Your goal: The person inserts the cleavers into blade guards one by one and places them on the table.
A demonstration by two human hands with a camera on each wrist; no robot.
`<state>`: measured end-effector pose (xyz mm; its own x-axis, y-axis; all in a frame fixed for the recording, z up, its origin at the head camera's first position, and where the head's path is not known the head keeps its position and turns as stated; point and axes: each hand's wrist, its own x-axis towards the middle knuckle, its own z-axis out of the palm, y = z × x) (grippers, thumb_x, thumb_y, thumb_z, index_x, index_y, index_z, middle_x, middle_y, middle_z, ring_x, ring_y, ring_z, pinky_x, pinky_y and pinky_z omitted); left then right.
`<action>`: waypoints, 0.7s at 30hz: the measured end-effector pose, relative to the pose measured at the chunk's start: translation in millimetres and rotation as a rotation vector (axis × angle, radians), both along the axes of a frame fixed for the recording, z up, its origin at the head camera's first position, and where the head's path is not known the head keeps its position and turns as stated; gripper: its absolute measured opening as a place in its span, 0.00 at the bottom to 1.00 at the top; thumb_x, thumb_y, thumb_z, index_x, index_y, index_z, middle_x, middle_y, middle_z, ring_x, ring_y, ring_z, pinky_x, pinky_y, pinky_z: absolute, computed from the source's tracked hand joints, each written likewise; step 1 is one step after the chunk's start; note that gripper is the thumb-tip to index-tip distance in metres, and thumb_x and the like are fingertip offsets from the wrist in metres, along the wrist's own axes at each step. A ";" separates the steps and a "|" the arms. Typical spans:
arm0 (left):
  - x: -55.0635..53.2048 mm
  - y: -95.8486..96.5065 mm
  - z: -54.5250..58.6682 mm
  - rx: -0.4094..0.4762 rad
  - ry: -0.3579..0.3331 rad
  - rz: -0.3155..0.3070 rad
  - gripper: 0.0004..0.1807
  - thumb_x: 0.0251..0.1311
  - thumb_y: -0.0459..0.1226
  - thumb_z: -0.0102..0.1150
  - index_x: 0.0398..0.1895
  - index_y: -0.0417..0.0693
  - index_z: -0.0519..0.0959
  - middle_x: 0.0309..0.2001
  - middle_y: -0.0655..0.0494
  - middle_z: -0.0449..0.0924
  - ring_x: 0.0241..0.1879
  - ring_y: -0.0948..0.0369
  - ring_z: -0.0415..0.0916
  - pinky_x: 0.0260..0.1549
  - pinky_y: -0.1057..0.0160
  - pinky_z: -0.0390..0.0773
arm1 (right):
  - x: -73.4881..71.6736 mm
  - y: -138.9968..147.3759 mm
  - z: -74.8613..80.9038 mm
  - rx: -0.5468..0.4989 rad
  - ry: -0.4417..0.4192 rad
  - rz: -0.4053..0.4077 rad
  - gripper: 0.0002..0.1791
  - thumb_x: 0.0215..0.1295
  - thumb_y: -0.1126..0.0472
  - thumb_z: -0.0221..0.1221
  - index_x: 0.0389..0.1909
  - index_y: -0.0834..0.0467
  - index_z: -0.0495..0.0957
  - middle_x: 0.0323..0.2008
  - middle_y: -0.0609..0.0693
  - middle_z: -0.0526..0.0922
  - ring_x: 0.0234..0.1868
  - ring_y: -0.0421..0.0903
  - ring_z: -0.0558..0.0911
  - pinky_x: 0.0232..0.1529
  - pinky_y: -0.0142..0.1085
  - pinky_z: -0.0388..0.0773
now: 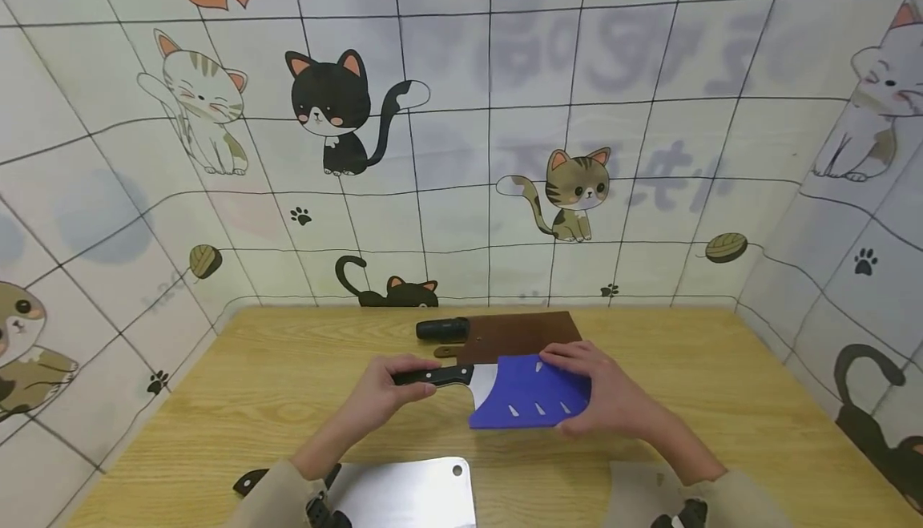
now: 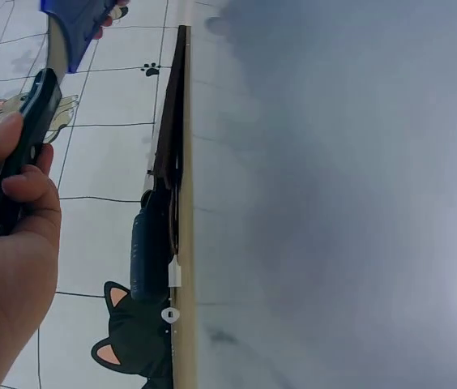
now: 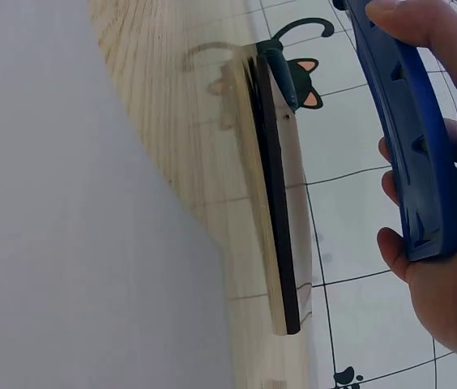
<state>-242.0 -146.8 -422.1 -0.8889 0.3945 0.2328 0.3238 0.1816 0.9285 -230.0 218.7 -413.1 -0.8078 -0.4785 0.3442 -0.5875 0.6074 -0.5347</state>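
Note:
In the head view, a cleaver is held level over the wooden table, its blade mostly hidden inside a blue slotted blade cover. My left hand grips the black handle at the cleaver's left end. At the other end, my right hand holds the cover, thumb at the near edge and fingers over the far edge. The left wrist view shows fingers and thumb closed round the handle. From the right wrist, the cover sits between thumb and fingers.
Behind the hands lies a brown sheathed knife with a thick black handle. A bare steel cleaver lies at the front left, partly under the left forearm. A pale flat piece lies by the right sleeve. Cat-patterned walls enclose the table.

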 end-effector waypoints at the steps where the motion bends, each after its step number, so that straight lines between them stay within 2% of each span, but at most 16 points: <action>1: 0.4 0.3 -0.1 -0.007 0.008 0.002 0.17 0.58 0.28 0.71 0.52 0.34 0.85 0.52 0.41 0.84 0.42 0.59 0.80 0.39 0.67 0.80 | -0.6 -0.8 -0.5 0.000 0.000 0.001 0.50 0.33 0.48 0.81 0.66 0.55 0.79 0.65 0.53 0.77 0.65 0.60 0.70 0.58 0.61 0.69; 11: -9.7 -6.4 2.1 -0.075 0.012 -0.031 0.17 0.59 0.30 0.71 0.52 0.37 0.85 0.49 0.44 0.84 0.40 0.57 0.80 0.37 0.65 0.80 | 0.2 -2.4 -1.2 0.018 0.009 0.006 0.49 0.35 0.47 0.81 0.66 0.54 0.79 0.65 0.52 0.77 0.65 0.58 0.71 0.57 0.60 0.69; 21: -15.9 -8.7 1.9 -0.114 -0.041 -0.043 0.18 0.59 0.33 0.72 0.53 0.39 0.86 0.48 0.47 0.84 0.41 0.56 0.78 0.37 0.64 0.79 | -2.1 -2.0 -1.7 0.044 -0.035 0.000 0.49 0.37 0.46 0.80 0.67 0.54 0.78 0.65 0.51 0.75 0.66 0.59 0.70 0.58 0.61 0.69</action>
